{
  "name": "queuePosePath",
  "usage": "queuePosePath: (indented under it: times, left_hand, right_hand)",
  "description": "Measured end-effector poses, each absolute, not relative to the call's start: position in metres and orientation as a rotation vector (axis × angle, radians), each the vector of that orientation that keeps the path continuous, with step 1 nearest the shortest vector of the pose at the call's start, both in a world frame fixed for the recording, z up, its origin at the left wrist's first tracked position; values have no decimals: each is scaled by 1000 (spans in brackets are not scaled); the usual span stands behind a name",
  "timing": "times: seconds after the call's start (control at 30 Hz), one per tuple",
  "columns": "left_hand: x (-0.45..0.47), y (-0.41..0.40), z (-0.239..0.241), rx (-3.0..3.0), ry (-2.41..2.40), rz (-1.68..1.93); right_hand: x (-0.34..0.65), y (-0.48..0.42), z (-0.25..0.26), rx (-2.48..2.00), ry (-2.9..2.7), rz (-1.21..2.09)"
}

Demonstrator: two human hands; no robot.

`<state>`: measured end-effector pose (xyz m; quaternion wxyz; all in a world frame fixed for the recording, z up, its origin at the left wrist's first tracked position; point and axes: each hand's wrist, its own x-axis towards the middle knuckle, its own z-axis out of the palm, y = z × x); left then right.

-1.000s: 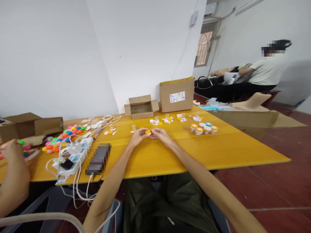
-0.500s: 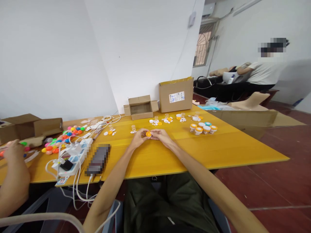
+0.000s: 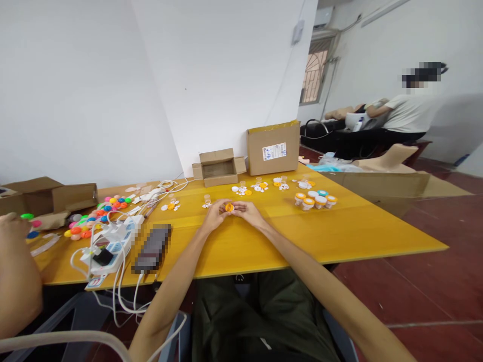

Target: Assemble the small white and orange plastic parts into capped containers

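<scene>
Head: left hand [image 3: 215, 214], right hand [image 3: 248, 212] pinch orange cap [image 3: 229, 206], inside table [image 3: 320, 232] edge.

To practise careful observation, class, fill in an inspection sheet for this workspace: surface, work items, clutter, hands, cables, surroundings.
Surface: yellow table, level.
Job's things: orange cap held between both hands; capped jars to its right.
Clutter: coloured balls, cardboard boxes, loose discs.
Hands: left hand and right hand pinch the cap together.
Cables: white cables trail from a power strip over the near edge.
Surroundings: white wall; a seated person far right.
</scene>
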<state>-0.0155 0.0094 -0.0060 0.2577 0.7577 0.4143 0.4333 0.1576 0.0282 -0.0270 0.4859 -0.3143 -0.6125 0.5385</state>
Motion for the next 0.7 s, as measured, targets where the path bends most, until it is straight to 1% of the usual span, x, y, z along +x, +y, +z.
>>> queuePosePath:
  times: [0.13,0.33,0.7]
  left_hand:
    - [-15,9,-6,2052,1108,1150]
    - [-15,12,-10,1925,1114,1128]
    - [-14,12,-12,1843,1175,1117]
  right_hand:
    - [156,28,-29,-774,-1551,1237]
    - [156,30,-31,-814,-1537,1215]
    - [156,27,-29,-829,-1492,1269]
